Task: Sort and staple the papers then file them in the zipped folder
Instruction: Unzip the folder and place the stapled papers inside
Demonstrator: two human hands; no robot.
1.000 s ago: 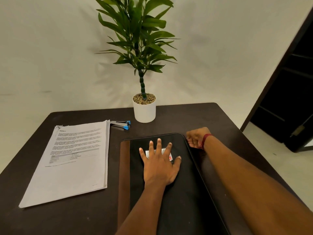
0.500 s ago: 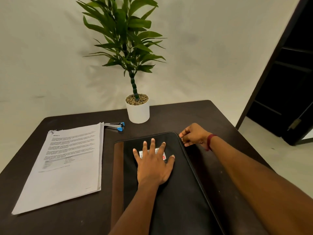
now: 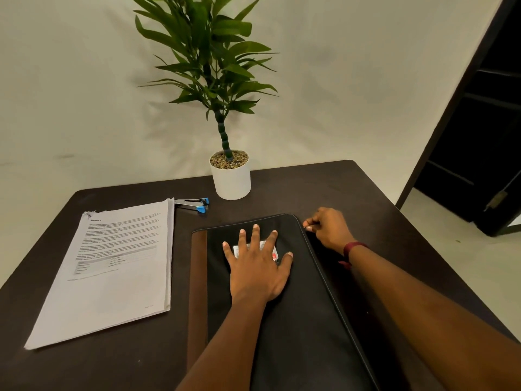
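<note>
Zipped folder (image 3: 296,320): where is it laid, and which way is it turned?
— It is laid flat on the table (image 3: 338,187), right of the middle. Its long axis runs from the near edge toward the far edge, and a brown strip is seen down its left side.
— Can anything be read?
— A white label (image 3: 248,248) with a red patch is half covered; its writing cannot be made out. The papers (image 3: 112,263) are stacked toward the left edge, heading at the far end, the print too blurred to read. The stapler (image 3: 194,204) lies at the stack's far right corner.
— And the hands?
— The left hand (image 3: 256,269) is pressed flat on the folder, fingers spread over the label. The right hand (image 3: 328,230) is curled, thumb and forefinger pinched on the folder's rim at its far right corner; the zip pull cannot be seen.
</note>
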